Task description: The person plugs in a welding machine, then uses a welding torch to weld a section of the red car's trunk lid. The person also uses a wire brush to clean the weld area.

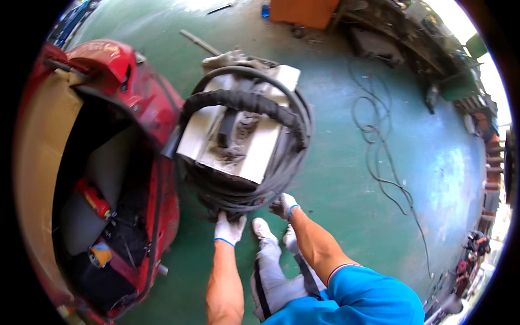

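A boxy machine with a cream top (260, 154), smudged with dirt, stands on the floor in front of me. Thick black cables (233, 201) are coiled round its sides, and a black-wrapped hose (238, 100) arches over its top. My left hand (229, 228), in a white glove with a blue cuff, is up against the near side of the coil, its fingertips tucked out of sight beneath it. At the coil's near right edge, my gloved right hand (284, 206) has its fingers curled in. What either hand grips is hidden.
Close on the left stands a red car body (168, 200) with an open compartment, holding a red extinguisher-like cylinder (95, 199). A loose cable (382, 157) trails over the green floor (336, 179) at right. A cluttered workbench (395, 38) stands far right; a metal bar (199, 42) lies behind the machine.
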`<state>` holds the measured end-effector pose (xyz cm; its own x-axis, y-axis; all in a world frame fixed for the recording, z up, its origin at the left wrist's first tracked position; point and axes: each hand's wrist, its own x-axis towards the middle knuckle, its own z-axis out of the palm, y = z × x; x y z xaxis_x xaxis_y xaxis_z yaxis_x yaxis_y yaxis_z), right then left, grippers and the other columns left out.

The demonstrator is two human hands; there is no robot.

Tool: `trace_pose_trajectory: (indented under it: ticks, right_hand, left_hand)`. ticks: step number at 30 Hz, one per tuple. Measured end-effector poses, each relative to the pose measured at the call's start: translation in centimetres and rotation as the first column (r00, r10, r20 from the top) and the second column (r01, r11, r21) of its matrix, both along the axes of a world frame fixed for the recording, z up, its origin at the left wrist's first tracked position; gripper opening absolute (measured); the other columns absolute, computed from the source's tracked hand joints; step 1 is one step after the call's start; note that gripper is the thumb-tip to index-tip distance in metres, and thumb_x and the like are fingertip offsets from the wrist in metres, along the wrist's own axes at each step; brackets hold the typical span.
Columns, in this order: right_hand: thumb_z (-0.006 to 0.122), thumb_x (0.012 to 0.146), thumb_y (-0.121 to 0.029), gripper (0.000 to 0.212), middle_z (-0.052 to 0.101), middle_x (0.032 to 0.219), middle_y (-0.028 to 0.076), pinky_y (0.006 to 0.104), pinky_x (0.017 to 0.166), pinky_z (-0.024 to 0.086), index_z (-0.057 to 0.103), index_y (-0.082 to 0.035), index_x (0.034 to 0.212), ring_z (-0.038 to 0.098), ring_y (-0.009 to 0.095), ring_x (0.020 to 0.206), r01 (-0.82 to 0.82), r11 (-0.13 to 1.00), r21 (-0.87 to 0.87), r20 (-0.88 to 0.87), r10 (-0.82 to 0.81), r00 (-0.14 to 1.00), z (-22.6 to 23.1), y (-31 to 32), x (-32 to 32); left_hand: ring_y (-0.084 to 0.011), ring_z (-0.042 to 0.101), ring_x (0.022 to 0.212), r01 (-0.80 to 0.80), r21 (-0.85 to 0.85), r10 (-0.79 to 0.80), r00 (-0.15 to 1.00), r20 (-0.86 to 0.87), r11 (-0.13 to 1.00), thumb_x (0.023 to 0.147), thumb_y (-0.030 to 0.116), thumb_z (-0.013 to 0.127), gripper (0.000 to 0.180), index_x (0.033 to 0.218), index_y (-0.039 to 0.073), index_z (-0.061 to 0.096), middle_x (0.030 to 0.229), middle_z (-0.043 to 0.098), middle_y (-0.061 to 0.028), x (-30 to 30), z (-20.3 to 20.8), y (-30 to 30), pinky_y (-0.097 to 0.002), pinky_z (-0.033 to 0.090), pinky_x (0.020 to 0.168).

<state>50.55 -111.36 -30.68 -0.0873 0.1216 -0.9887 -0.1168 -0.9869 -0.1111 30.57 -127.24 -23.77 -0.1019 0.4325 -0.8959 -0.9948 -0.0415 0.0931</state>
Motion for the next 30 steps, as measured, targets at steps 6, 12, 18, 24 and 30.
trace_pose_trajectory:
  ticks: [6, 12, 18, 24, 30]
  right_hand:
    - [0.057, 0.097, -0.006, 0.009, 0.062, 0.078, 0.006, 0.0317, 0.061, 0.053, 0.061, -0.009, 0.091, 0.059, 0.019, 0.066, 0.425, 0.902, -0.070, -0.334, -0.423, 0.842, -4.7, -1.7, 3.1]
    - [0.068, 0.091, 0.000, 0.017, 0.066, 0.091, 0.011, 0.0460, 0.081, 0.065, 0.060, -0.006, 0.105, 0.069, 0.029, 0.087, 0.398, 0.917, -0.034, -0.527, -0.355, 0.772, 16.6, -3.3, 6.8]
    - [0.073, 0.089, -0.002, 0.013, 0.069, 0.096, 0.012, 0.0415, 0.073, 0.068, 0.062, -0.006, 0.095, 0.072, 0.032, 0.096, 0.273, 0.962, 0.027, -0.611, -0.200, 0.766, 25.5, -4.0, 5.1]
    - [0.073, 0.093, -0.011, 0.009, 0.072, 0.098, 0.010, 0.0468, 0.085, 0.065, 0.067, -0.005, 0.096, 0.072, 0.031, 0.093, 0.436, 0.900, -0.024, -0.712, -0.321, 0.624, 31.3, -3.5, 1.8]
    - [0.071, 0.097, -0.018, 0.014, 0.070, 0.081, 0.006, 0.0378, 0.083, 0.060, 0.067, -0.005, 0.093, 0.068, 0.023, 0.080, 0.727, 0.661, 0.184, -0.684, -0.446, 0.578, 29.4, 5.9, 3.9]
  left_hand:
    - [-0.0286, 0.072, 0.083, 0.436, -0.443, -0.526, 0.845, -0.099, 0.783, 0.099, 0.062, 0.054, 0.061, 0.102, 0.002, 0.062, 0.089, 0.070, -0.0136, -0.3, 5.3, 1.7, -0.0405, 0.062, 0.066]
    - [-0.0255, 0.072, 0.093, 0.213, -0.266, -0.325, 0.798, -0.507, 0.940, 0.100, 0.052, 0.063, 0.052, 0.115, 0.002, 0.063, 0.101, 0.070, -0.0171, 2.6, 16.1, 1.3, -0.0408, 0.060, 0.083]
    - [-0.0228, 0.070, 0.077, -0.023, 0.002, 0.019, 0.811, -0.585, 1.000, 0.099, 0.015, 0.066, 0.018, 0.114, 0.005, 0.062, 0.097, 0.071, -0.0100, 2.5, 19.2, 4.7, -0.0371, 0.061, 0.075]
    - [-0.0178, 0.053, 0.047, -0.247, 0.148, 0.286, 0.762, -0.580, 0.958, 0.092, 0.012, 0.068, 0.017, 0.081, 0.009, 0.056, 0.060, 0.053, -0.0030, -5.6, 23.8, 7.4, -0.0311, 0.045, 0.047]
    - [-0.0074, 0.040, 0.046, -0.212, 0.234, 0.314, 0.569, -0.760, 0.949, 0.099, 0.026, 0.067, 0.016, 0.092, 0.013, 0.062, 0.062, 0.045, 0.0061, -18.0, 29.7, 12.9, -0.0260, 0.036, 0.045]
